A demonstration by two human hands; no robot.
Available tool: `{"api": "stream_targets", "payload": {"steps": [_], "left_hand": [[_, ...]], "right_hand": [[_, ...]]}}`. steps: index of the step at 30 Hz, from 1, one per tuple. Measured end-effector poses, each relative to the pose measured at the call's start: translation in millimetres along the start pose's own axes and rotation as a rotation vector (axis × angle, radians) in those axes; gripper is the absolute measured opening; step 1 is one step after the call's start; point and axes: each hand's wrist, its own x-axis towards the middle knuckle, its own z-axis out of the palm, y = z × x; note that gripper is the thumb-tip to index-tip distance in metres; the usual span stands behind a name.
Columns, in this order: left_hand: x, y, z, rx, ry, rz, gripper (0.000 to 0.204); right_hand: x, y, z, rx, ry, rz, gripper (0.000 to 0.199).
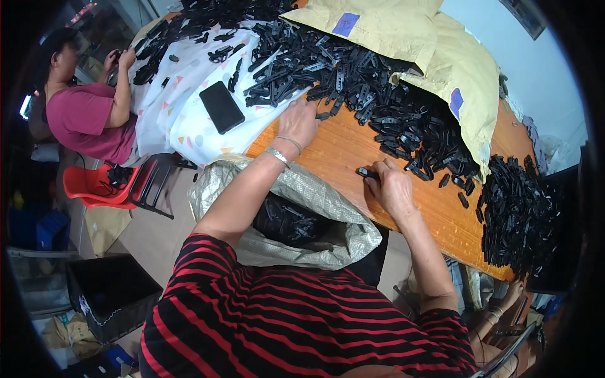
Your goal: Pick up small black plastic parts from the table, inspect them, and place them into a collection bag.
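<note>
My left hand (298, 125) reaches over the wooden table (328, 148) to the near edge of a large pile of small black plastic parts (362, 75). Its fingers are closed, with one small black plastic part (323, 116) at their tips. Nearer to me, on the right, my right hand (394, 190) rests low over the table. Between its thumb and fingers it pinches another black plastic part (363, 171). Below my forearms an open woven sack (337, 205) stands against the table edge, with black parts (290, 220) inside.
Paper sacks (403, 31) lie over the pile. A dark phone (222, 107) rests on a patterned white sheet (183, 113). Another heap (517, 214) is at right. A co-worker (88, 120) sits at left, near a red chair (101, 186); another person's hand (515, 292) shows at lower right.
</note>
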Motion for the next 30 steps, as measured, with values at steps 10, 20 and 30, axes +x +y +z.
{"api": "stream_targets", "payload": {"steps": [10,20,30], "left_hand": [[-38.9,44.2,-8.3,-0.883,-0.155,-0.223,0.026],[-62.8,70.7,-45.7,-1.641,-0.362,-0.408,0.041],[-67.0,58.9,-52.9,-1.769,-0.44,-0.446,0.036]], "right_hand": [[36.7,-33.0,12.3,0.614,0.26,0.176,0.017],[36.3,-43.8,6.0,0.918,0.277,0.196,0.014],[34.2,-48.6,5.0,0.91,0.313,0.115,0.018]]}}
